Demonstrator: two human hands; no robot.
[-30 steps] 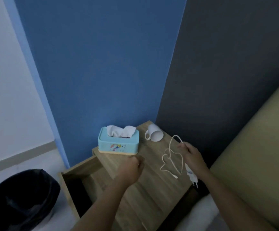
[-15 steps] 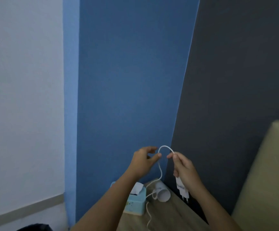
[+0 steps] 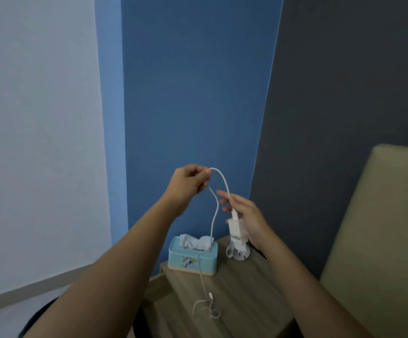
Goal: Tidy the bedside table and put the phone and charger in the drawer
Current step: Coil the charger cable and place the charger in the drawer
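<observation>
My right hand holds the white charger plug upright, raised above the wooden bedside table. The white charger cable arches from the plug up to my left hand, which pinches it between thumb and fingers. From there the cable hangs down past the tissue box, and its free end lies coiled on the tabletop. The drawer shows only as a wooden edge at the table's left, mostly hidden by my left arm. No phone is visible.
A light blue tissue box stands at the table's back left. A white mug lies on its side behind the plug. A beige headboard rises at the right. Blue and dark grey walls meet behind the table.
Both hands lifted the charger off the table. My left hand closed on the cable and moved up and left, stretching the cable into an arch. The camera view tilted upward.
</observation>
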